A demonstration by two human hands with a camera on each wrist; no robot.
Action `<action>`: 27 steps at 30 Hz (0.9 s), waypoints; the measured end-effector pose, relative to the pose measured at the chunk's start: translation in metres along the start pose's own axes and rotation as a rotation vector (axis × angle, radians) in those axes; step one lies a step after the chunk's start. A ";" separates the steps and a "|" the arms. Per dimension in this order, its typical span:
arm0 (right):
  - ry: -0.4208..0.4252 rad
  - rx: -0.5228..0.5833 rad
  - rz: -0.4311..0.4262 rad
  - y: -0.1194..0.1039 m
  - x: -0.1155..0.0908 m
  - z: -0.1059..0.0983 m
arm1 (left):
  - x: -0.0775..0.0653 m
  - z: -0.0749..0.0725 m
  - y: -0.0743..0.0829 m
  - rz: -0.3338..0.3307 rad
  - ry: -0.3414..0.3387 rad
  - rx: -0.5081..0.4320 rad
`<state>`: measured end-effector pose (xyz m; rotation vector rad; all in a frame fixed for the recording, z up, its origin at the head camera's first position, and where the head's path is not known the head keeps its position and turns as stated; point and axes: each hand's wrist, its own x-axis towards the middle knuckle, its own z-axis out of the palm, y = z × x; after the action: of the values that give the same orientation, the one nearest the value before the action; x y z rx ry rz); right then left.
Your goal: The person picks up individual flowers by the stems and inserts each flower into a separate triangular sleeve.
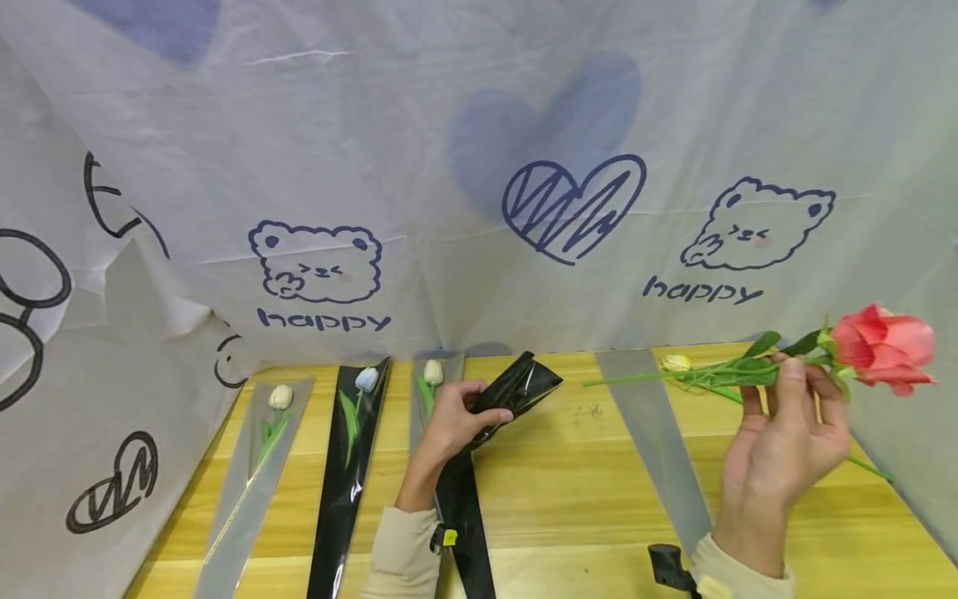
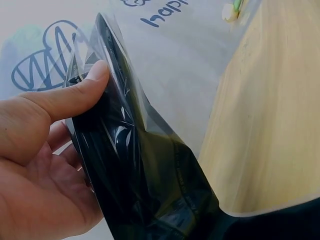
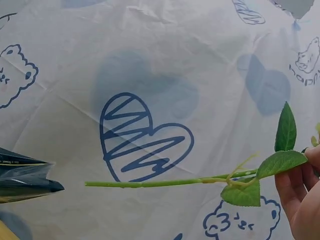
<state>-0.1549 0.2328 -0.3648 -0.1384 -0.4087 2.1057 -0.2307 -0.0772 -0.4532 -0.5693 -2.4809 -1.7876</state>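
My left hand (image 1: 452,424) grips a black plastic flower sleeve (image 1: 516,391) near its upper end, thumb on the near side. In the left wrist view the sleeve (image 2: 130,150) has a clear front film and a dark back. A pink artificial rose (image 1: 883,345) is pinched below its bloom by my right hand (image 1: 786,449). Its green stem (image 3: 150,184) points left toward the sleeve's mouth, with a gap between the two. Green leaves (image 3: 282,162) sit near the right fingers; the bloom is outside the right wrist view.
On the wooden table (image 1: 569,516) lie a grey sleeve (image 1: 232,516) with a white tulip, a black sleeve (image 1: 337,499) with a blue tulip, and another white tulip (image 1: 433,372). A grey sleeve (image 1: 659,441) and yellow flower (image 1: 677,363) lie right. Printed cloth (image 1: 419,166) hangs behind.
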 end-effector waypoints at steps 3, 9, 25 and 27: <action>-0.016 0.008 -0.006 0.000 -0.002 0.001 | 0.000 0.001 0.002 0.011 -0.001 0.038; -0.061 -0.008 0.023 0.008 -0.010 0.005 | -0.001 0.001 0.008 0.051 -0.038 0.088; -0.199 -0.125 0.123 0.034 -0.026 0.004 | -0.003 0.003 0.019 0.084 -0.097 0.172; -0.209 -0.144 0.133 0.036 -0.028 0.004 | -0.003 0.004 0.019 0.081 -0.101 0.173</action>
<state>-0.1699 0.1903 -0.3753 -0.0293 -0.6931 2.2298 -0.2211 -0.0693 -0.4375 -0.7525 -2.6022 -1.5340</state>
